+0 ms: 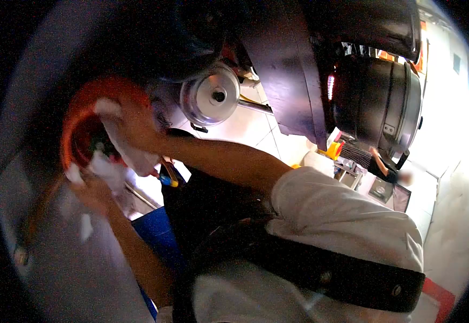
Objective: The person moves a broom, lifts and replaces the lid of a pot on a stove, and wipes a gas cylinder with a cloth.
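Both hands are blurred at a round orange-red tub (69,134) with a dark inside. My right hand (137,126) reaches over its near side, fingers curled on limp white material (129,156) that looks like cloth or thin plastic. My left hand (92,192) is at the rim on the lower side, fingers closed around more of the white material (105,167). What lies in the tub is too dark and smeared to make out.
A round shiny metal pot (210,99) stands beyond my right forearm. A blue bin (156,229) is beside my left forearm. Large dark cylindrical equipment (371,99) fills the upper right. Another person (388,172) is farther off at the right.
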The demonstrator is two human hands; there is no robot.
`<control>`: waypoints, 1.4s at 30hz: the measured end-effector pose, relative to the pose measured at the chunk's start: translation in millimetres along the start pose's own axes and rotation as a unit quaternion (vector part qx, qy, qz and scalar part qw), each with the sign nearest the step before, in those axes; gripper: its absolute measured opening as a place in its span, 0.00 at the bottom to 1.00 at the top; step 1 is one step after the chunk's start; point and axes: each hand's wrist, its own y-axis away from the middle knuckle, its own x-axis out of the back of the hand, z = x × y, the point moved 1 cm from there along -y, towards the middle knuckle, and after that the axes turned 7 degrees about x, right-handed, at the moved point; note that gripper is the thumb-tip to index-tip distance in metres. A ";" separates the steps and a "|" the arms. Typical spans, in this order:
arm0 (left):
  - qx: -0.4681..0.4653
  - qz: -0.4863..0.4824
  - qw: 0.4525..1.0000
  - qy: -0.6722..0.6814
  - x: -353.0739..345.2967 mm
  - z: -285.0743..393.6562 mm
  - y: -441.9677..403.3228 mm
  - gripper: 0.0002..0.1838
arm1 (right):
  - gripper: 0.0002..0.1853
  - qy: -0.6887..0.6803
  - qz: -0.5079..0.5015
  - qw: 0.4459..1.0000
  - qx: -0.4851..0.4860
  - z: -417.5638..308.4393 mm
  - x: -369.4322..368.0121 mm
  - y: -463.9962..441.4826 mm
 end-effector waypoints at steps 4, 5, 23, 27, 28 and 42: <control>0.073 -0.012 0.983 0.167 57.7 100.0 -51.9 0.25 | 0.25 -0.001 0.055 0.998 0.010 -28.8 14.9 -27.6; 0.088 -0.002 0.974 0.210 62.3 107.8 -51.9 0.25 | 0.26 -0.013 0.083 0.996 0.005 -35.1 20.3 -17.9; 0.150 -0.062 0.924 0.346 62.6 112.9 108.0 0.32 | 0.23 0.007 0.085 0.994 0.067 39.8 34.9 93.5; -0.024 0.049 0.988 0.143 41.7 85.1 -15.6 0.31 | 0.22 -0.095 0.159 0.978 0.094 -5.7 16.4 7.6; 0.026 -0.042 0.987 0.154 55.1 94.4 -47.7 0.28 | 0.22 -0.092 0.147 0.981 0.082 -7.9 5.3 -17.6; 0.199 -0.021 0.929 0.311 59.4 98.5 127.0 0.28 | 0.16 0.026 0.032 0.990 0.133 9.7 35.7 61.6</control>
